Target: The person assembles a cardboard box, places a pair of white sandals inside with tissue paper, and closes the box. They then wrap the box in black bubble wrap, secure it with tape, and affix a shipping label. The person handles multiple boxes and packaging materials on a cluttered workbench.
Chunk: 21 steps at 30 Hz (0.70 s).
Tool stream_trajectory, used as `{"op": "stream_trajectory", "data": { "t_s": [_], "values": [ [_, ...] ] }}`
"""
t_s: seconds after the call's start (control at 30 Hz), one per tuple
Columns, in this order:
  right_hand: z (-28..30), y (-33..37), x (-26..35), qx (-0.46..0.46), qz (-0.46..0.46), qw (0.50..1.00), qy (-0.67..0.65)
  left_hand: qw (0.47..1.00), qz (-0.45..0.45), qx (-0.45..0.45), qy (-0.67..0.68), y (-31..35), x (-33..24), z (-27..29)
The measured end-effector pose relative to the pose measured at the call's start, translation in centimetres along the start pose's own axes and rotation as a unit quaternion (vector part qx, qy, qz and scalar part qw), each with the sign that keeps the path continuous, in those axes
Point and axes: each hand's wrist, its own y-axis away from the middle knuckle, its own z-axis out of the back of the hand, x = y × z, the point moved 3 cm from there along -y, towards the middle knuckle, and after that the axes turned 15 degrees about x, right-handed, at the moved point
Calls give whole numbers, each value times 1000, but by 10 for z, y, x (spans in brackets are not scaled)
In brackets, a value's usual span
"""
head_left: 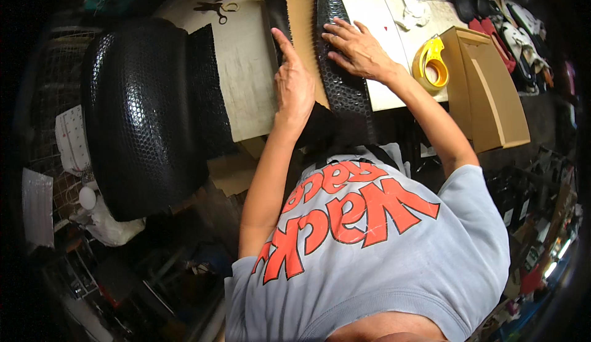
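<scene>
A brown cardboard piece [301,22] lies on the table, with black bubble wrap [349,93] along its right side and a black strip [275,0] along its left. My left hand [294,90] rests at the cardboard's left side, one finger stretched out against the black strip. Its other fingers are folded or hidden from above. On the right-hand wrap, my right hand [360,53] lies flat, palm down with fingers spread. The wrap's near end hangs over the table's front edge.
A large roll of black bubble wrap [138,114] stands at the left. Black-handled scissors [217,11] lie on the pale table [246,65]. To the right are a yellow tape dispenser [431,64], an open cardboard box [486,93] and several shoes [520,31].
</scene>
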Motion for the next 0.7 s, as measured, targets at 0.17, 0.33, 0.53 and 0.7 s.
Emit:
{"op": "stream_trajectory", "data": {
  "t_s": [0.17, 0.33, 0.53, 0.7],
  "values": [
    [-29, -17, -14, 72, 66, 988, 120, 999, 31, -19, -21, -10, -5, -23],
    [-26, -35, -27, 147, 94, 979, 110, 987, 32, -79, -136, -28, -24, -71],
    [-28, -42, -42, 126, 138, 977, 101, 987, 55, -14, -148, -18, -26, -105],
    [-10, -74, -113, -5, 40, 993, 107, 988, -51, -5, -145, 14, 8, -87]
  ]
}}
